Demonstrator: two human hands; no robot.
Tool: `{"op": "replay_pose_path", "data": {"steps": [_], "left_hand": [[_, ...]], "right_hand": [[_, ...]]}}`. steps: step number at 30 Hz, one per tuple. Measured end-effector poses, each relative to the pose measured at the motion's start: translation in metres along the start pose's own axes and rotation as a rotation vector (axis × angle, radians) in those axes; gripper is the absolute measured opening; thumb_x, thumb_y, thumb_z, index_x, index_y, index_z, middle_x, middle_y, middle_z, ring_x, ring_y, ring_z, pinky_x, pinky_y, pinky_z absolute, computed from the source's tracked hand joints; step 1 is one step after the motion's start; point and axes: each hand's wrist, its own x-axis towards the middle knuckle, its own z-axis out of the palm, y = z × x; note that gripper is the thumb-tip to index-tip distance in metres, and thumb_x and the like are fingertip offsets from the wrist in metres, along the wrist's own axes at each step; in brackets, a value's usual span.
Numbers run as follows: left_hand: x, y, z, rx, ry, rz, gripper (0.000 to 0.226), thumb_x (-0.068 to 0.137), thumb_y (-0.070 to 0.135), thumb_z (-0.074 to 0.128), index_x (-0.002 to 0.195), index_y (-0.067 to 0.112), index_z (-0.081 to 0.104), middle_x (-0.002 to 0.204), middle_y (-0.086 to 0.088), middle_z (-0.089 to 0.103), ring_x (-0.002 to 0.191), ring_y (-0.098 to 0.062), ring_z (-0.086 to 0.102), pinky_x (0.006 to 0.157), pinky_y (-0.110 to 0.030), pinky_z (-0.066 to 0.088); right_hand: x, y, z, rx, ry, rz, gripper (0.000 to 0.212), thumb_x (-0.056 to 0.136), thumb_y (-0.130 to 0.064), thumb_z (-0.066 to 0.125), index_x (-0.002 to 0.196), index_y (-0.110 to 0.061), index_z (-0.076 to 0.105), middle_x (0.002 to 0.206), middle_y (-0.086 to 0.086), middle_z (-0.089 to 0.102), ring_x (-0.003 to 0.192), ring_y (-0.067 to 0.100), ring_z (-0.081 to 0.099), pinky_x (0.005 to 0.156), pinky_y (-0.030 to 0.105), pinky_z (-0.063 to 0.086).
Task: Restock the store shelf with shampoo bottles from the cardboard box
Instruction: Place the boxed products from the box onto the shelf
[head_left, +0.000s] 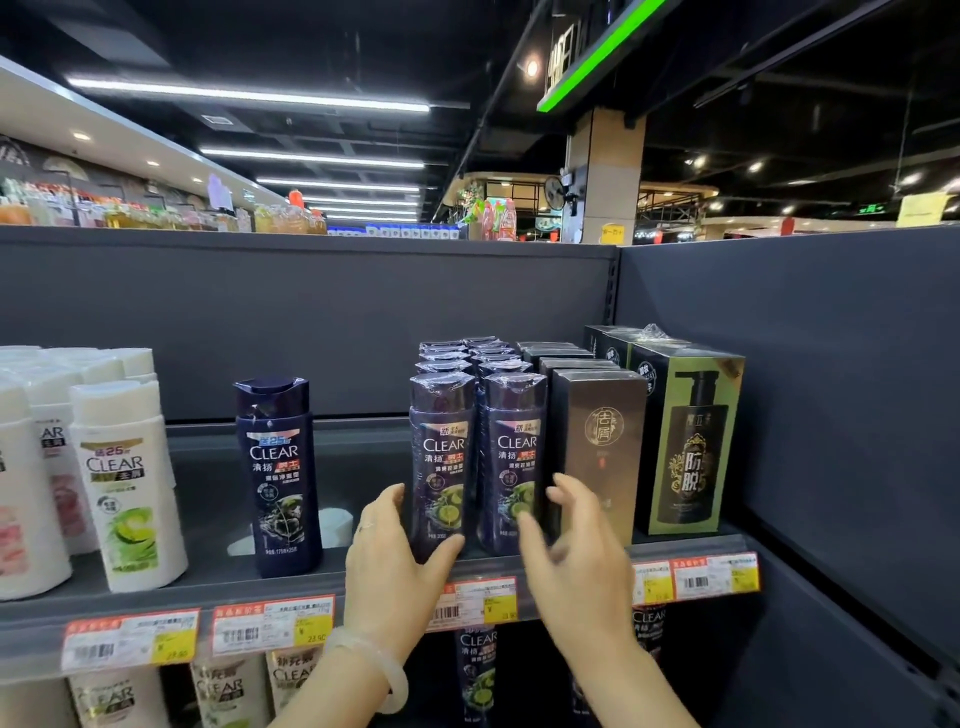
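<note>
Head view: two rows of dark wrapped bottles (478, 457) stand at the front edge of the shelf (363, 577), tight against the brown boxes (597, 447) on their right. The left hand (395, 561) cups the base of the front-left bottle, fingers behind it and thumb in front. The right hand (571, 551) is blurred, fingers spread and relaxed, in front of the front-right bottle and the nearest box; I cannot tell whether it touches either. The cardboard box is out of sight.

The front bottles sit right at the shelf lip, so a push or tug low at the base could tip one forward off the edge. Their slick wrap may let the grip slip. A sideways shove left, into the open gap, has nothing to brace it; a lone bottle (278, 478) standing there could be knocked over. White bottles (124, 483) further left look safely apart.
</note>
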Motion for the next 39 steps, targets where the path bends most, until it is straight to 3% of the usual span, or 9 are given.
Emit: {"op": "replay_pose_path", "data": {"steps": [2,3,5,8,13,19,39], "left_hand": [[-0.010,0.000,-0.011,-0.032,0.139,0.086,0.055,0.075,0.026,0.074,0.122,0.014,0.048,0.113,0.007,0.048,0.111,-0.012,0.047,0.097,-0.029,0.037],[-0.015,-0.002,-0.018,-0.048,0.229,0.138,0.049,0.076,0.025,0.072,0.119,0.012,0.051,0.113,0.005,0.048,0.112,-0.016,0.047,0.098,-0.030,0.035],[-0.020,-0.008,-0.031,-0.075,0.414,0.181,0.050,0.074,0.032,0.065,0.114,0.005,0.052,0.118,-0.008,0.050,0.114,-0.024,0.045,0.100,-0.030,0.033],[-0.017,-0.019,-0.046,-0.093,0.539,0.058,0.074,0.066,0.042,0.062,0.122,-0.003,0.044,0.128,-0.025,0.041,0.123,-0.033,0.036,0.106,-0.041,0.029],[0.003,-0.036,-0.057,-0.006,0.434,-0.134,0.098,0.060,0.014,0.086,0.136,-0.002,0.027,0.140,-0.024,0.030,0.133,-0.033,0.025,0.112,-0.047,0.021],[0.011,-0.045,-0.057,-0.012,0.246,-0.238,0.100,0.064,0.020,0.082,0.142,0.005,0.020,0.138,-0.022,0.035,0.130,-0.034,0.032,0.107,-0.047,0.029],[0.012,-0.047,-0.060,0.066,0.278,-0.250,0.081,0.072,0.010,0.075,0.137,0.000,0.028,0.127,-0.025,0.046,0.120,-0.037,0.041,0.097,-0.049,0.037]], "right_hand": [[0.004,0.012,-0.013,0.033,0.179,0.018,0.053,0.078,-0.029,0.068,0.125,-0.016,0.045,0.116,0.001,0.052,0.079,0.003,0.053,0.062,0.010,0.040],[0.009,0.020,-0.017,0.061,0.215,0.063,0.061,0.076,-0.026,0.072,0.128,-0.014,0.042,0.122,0.005,0.046,0.092,0.008,0.052,0.076,0.016,0.045],[0.018,0.032,-0.021,0.099,0.159,0.199,0.085,0.072,-0.028,0.077,0.139,-0.013,0.027,0.137,0.009,0.032,0.123,0.021,0.039,0.103,0.036,0.038],[0.025,0.039,-0.015,0.034,-0.004,0.327,0.109,0.068,-0.037,0.079,0.146,-0.013,0.006,0.147,0.014,0.019,0.137,0.028,0.020,0.113,0.044,0.023],[0.021,0.041,0.002,-0.066,0.003,0.389,0.117,0.066,-0.045,0.078,0.146,-0.010,0.000,0.145,0.018,0.025,0.134,0.031,0.025,0.110,0.041,0.025],[0.023,0.045,0.009,-0.129,-0.002,0.387,0.113,0.065,-0.044,0.078,0.144,-0.009,0.005,0.139,0.019,0.035,0.127,0.033,0.034,0.107,0.041,0.030],[0.025,0.052,0.012,-0.062,-0.003,0.346,0.109,0.065,-0.041,0.079,0.144,-0.010,0.009,0.137,0.017,0.035,0.127,0.031,0.033,0.107,0.040,0.029]]}}
